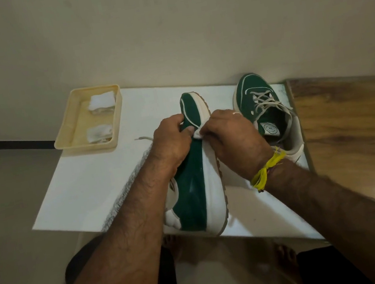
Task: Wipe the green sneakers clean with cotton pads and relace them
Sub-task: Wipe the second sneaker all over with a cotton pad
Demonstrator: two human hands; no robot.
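Two hands work one green sneaker (193, 177), tipped on its side on the white worktop (85, 182), toe pointing away, heel nearest. Left hand (171, 142) grips the upper; right hand (227, 133) pinches a cotton pad (197, 135) against the sole edge. Beyond, right, a second sneaker (264, 105) stands upright, laced; far left, a tray (65, 136) holds pads.

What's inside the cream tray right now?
The cream tray holds two clumps of white cotton pads, one at the far end, one nearer. Anything beneath the clumps is hidden.
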